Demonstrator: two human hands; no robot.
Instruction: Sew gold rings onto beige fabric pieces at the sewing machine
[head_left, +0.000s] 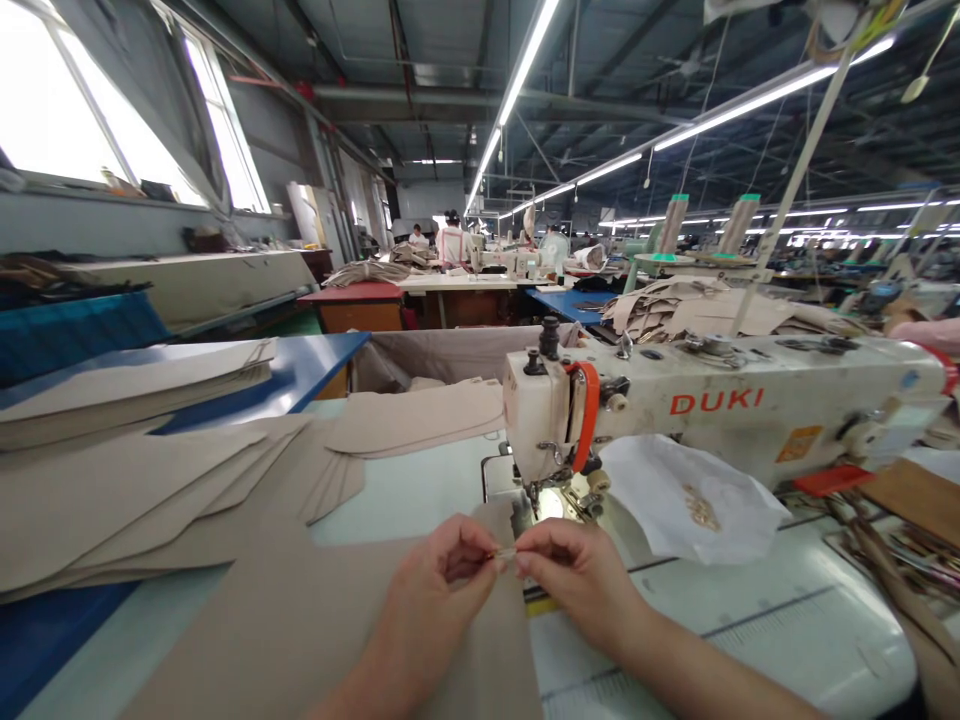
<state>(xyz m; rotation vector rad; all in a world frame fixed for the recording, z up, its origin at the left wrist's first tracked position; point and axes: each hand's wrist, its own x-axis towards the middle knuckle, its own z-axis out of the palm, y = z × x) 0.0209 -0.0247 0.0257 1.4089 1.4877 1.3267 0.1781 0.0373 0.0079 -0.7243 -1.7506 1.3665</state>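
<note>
My left hand (439,600) and my right hand (577,575) meet in front of the sewing machine's needle area, fingers pinched together. Between their fingertips is a small, thin gold-coloured piece (505,553), too small to name more exactly. A large beige panel (300,610) lies flat beneath both hands, its right part running up toward the presser foot. Just beyond the fingers stands the white sewing machine (660,400), with its lamp lit near the needle. To the right of it, a white sheet (652,490) bears several small gold-coloured pieces (701,508).
Stacked beige panels (135,490) cover the left side, partly on a blue table (315,360). More cut panels (420,415) lie behind the needle. A red object (832,480) and a brown strip lie at right. People (454,243) work farther back.
</note>
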